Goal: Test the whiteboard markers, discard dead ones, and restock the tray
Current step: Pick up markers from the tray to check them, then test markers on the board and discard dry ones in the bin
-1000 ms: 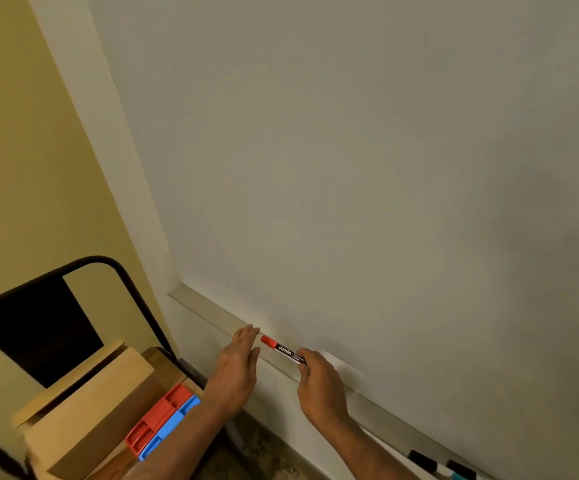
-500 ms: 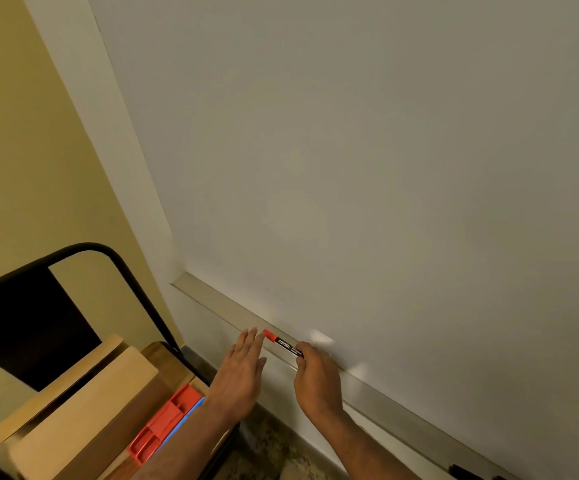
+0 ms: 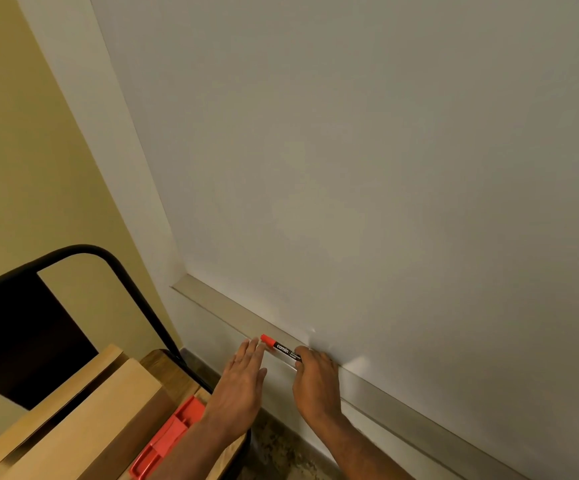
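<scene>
Head view, from left to right: a cardboard box [image 3: 84, 420] and a red plastic holder [image 3: 170, 441] sit on a wooden seat below the whiteboard [image 3: 385, 168]. Next comes the left hand [image 3: 239, 386], fingers straight and together, its tips just beside the red cap of 1 red marker [image 3: 281, 348]. The marker lies along the front edge of the tray [image 3: 419, 420], toward the tray's left end. The right hand [image 3: 315, 382] is curled over the marker's rear end; whether it pinches or only covers it is hard to tell.

The marker looks light and stiff, a smooth round plastic barrel, so it should roll freely on the narrow tray and slip in a loose pinch. I would grip it at mid-barrel, over the black label, between thumb and 2 fingers, leaving the cap end free for the left hand to pull.
</scene>
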